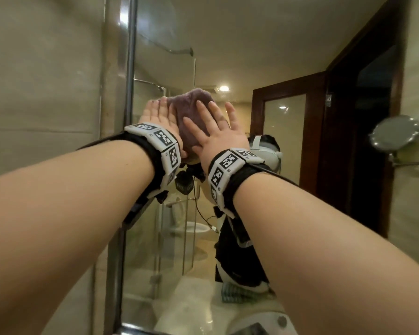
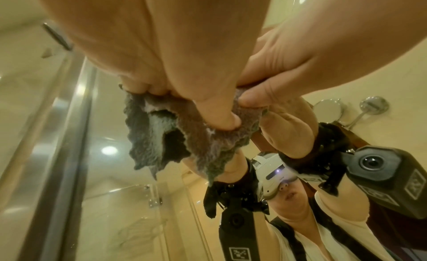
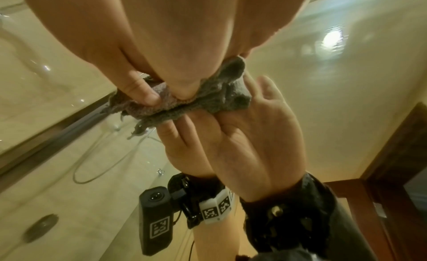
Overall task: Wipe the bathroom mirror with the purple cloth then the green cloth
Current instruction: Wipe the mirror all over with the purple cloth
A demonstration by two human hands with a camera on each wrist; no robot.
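- Both hands press a fuzzy purple cloth [image 1: 194, 114] flat on the big bathroom mirror [image 1: 228, 56].
- The left hand [image 1: 158, 117] lies on the cloth's left side with straight fingers.
- The right hand [image 1: 218, 131] lies on its right side, fingers spread and straight. Neither hand wraps around the cloth.
- The left wrist view shows the thumb [image 2: 217, 108] poking into the cloth [image 2: 166, 135], and its edge hangs loose and crinkled. The head view does not show this.
- The right wrist view shows the bunched cloth [image 3: 184, 100] under the fingertips [image 3: 141, 93], and both hands doubled in the glass.
- A striped green cloth [image 1: 231, 293] lies on the pale counter [image 1: 194, 298] below, partly hidden by the right arm.
- A small round shaving mirror [image 1: 394, 134] sticks out from the right wall; it looks blurry.
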